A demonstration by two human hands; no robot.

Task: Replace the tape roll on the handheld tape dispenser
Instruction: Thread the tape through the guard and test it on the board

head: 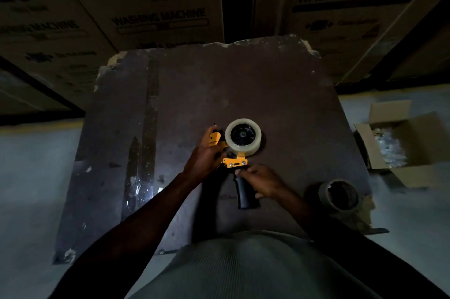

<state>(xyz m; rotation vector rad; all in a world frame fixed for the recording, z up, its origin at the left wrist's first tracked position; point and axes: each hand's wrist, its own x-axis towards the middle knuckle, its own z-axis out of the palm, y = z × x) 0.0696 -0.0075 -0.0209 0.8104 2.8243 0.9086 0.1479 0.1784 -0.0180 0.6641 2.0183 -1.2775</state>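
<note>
A yellow handheld tape dispenser with a black handle lies on a dark worn board. A full roll of clear tape sits on its black hub. My left hand grips the yellow front part of the dispenser beside the roll. My right hand holds the top of the black handle just below the yellow frame. An empty brown cardboard tape core stands on the board near its right front corner, apart from both hands.
An open cardboard box with clear plastic inside sits on the floor to the right. Large washing machine cartons stand behind the board. The pale floor lies on both sides. The scene is dim.
</note>
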